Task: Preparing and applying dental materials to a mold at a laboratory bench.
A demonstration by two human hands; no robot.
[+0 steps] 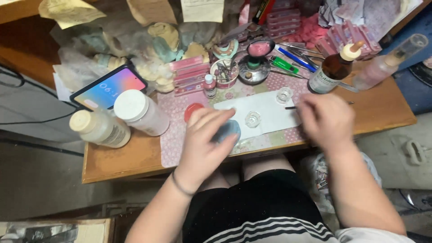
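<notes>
Left hand [204,144] fingers curled over a blue-grey lump [227,130] at the worktop [126,162] front edge. Right hand [326,119] blurred, pinching a thin dark tool [290,107] beside the white sheet [265,112]; two small glass cups [253,119] on it.

You work on a matt wooden table [382,108] under a patterned cloth mat [180,139]. 2 clear glass cups [253,119] sit on smooth white paper [270,112], beside glossy plastic bottles [139,112].
</notes>
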